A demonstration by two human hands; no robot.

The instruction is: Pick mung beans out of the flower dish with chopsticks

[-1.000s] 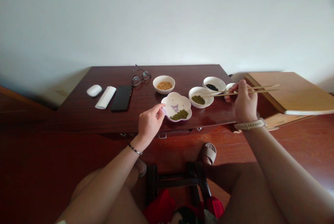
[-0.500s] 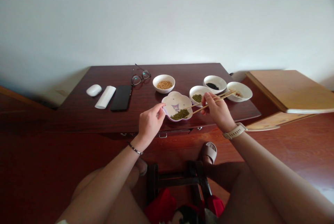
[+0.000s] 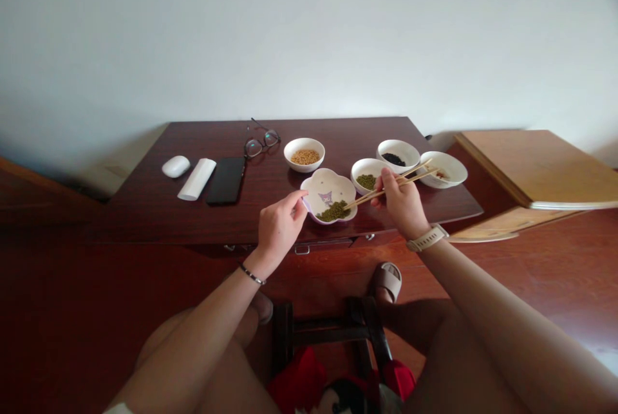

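My left hand (image 3: pixel 279 226) pinches the near left rim of a flower-shaped dish (image 3: pixel 322 190) that holds a heap of green beans (image 3: pixel 333 211). My right hand (image 3: pixel 400 203) is closed on a pair of wooden chopsticks (image 3: pixel 415 178). Their tips point down-left into the green beans of that dish. Just behind my right hand sits a small white bowl of green beans (image 3: pixel 365 174).
More white bowls stand on the dark wooden table (image 3: pixel 159 217): yellow grains (image 3: pixel 304 154), black grains (image 3: pixel 396 154), and one at the right edge (image 3: pixel 451 169). Glasses (image 3: pixel 261 141), a black phone (image 3: pixel 226 179), a white case (image 3: pixel 196 178) and a white mouse (image 3: pixel 176 166) lie at the left. A light wooden board (image 3: pixel 541 169) is at the right.
My right hand swung the chopsticks from the far right bowls leftward and down until their tips reached the flower-shaped dish. My left hand stayed on the dish's rim.
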